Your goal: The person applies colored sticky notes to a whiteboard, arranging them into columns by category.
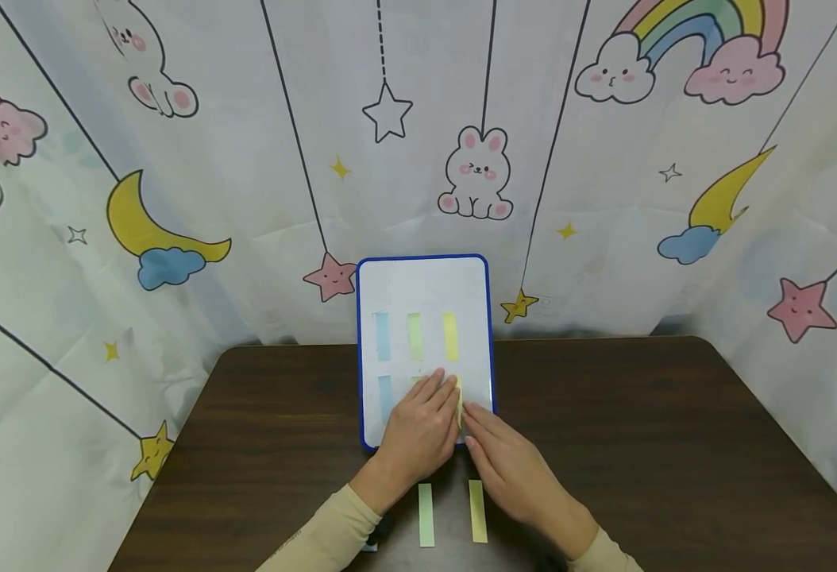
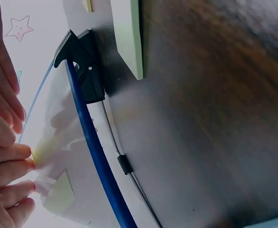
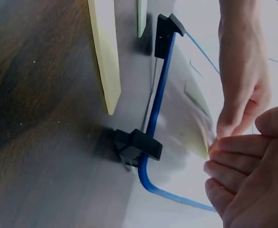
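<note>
A whiteboard with a blue frame stands propped on the table. My left hand rests on its lower part with extended fingers, covering most of the lower green strip. Beside those fingertips is the lower yellow strip, partly hidden between the two hands. From the right, my right hand touches this strip's edge with nearly straight fingers. In the right wrist view its fingertips meet the yellow strip close to the left hand.
Upper blue, green and yellow strips are on the board, with a lower blue strip. Green and yellow blocks lie on the dark table. Black stand feet hold the board's bottom edge.
</note>
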Motion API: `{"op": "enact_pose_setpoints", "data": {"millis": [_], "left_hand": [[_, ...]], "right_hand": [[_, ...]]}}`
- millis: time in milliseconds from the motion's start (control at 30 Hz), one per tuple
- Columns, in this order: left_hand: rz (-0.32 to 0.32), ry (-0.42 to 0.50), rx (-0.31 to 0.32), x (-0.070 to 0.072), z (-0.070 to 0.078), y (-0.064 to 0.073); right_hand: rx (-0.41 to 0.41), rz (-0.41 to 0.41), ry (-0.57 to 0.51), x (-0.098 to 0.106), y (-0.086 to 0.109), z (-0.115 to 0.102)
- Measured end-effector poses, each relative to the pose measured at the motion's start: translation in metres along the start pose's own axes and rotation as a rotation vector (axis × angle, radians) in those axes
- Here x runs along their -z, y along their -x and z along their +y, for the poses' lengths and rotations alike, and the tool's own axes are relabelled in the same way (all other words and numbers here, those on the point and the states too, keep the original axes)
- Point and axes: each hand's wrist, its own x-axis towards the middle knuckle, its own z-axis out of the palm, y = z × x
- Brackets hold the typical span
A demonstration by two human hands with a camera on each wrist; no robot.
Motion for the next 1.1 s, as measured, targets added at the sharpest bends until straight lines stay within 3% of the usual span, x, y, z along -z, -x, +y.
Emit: {"op": "enact_pose_setpoints", "data": {"millis": [333, 867, 1100], "left_hand": [[-0.043, -0.046, -0.022, 0.001, -0.002, 0.002], [-0.098, -0.07, -0.061, 0.003, -0.002, 0.008], [-0.105, -0.066, -0.079, 0.005, 0.0, 0.012]], "right_hand": [[0.082, 0.019, 0.046, -0.012, -0.008, 0.006], [0.111, -0.013, 0.188, -0.019, -0.006, 0.012], [0.109, -0.02, 0.182, -0.02, -0.002, 0.011]]}}
